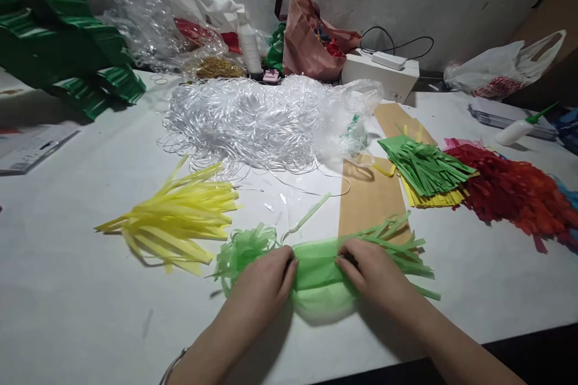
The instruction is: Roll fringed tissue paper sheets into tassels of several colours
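A light green tissue sheet (317, 271) with fringed ends lies near the table's front edge. My left hand (262, 284) presses and pinches its left part, fingers closed on the paper beside the curled green fringe (241, 249). My right hand (374, 274) grips the right part, where straight green strips (400, 240) fan out over a brown paper sheet (368, 198). The middle of the tissue bulges between both hands.
A yellow fringed bundle (176, 216) lies left. A pile of clear white string (244, 120) sits behind. Green and yellow tassels (424, 171), a red fringe heap (515, 192), a glue bottle (519, 128), a white box (382, 75), bags and green folded paper (58, 42) surround the table.
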Demonstrator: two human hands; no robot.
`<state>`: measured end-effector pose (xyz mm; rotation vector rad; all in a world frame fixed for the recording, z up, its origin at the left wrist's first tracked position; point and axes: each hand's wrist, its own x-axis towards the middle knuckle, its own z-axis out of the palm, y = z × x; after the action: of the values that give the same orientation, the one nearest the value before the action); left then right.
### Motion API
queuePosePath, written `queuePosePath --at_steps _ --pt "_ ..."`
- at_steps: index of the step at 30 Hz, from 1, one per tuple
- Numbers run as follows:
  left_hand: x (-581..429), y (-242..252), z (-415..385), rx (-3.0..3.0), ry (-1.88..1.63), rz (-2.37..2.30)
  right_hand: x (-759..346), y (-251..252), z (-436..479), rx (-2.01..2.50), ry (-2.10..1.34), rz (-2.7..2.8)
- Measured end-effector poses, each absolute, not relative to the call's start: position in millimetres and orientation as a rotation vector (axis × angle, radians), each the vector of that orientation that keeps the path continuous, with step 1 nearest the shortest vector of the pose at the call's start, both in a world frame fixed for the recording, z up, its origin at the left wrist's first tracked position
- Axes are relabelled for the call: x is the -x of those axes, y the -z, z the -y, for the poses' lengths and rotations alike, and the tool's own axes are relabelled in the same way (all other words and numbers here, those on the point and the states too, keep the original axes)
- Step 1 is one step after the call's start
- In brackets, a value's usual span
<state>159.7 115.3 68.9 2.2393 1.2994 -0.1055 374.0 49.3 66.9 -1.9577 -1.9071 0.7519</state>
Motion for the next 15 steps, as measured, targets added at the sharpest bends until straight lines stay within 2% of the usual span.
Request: queuePosePath --at_steps 15 --pt "-174.3 -82.1 -131.6 -2.388 0.416 -1.411 -374.8 -57.3 -64.5 1.988 -0.744 1.794"
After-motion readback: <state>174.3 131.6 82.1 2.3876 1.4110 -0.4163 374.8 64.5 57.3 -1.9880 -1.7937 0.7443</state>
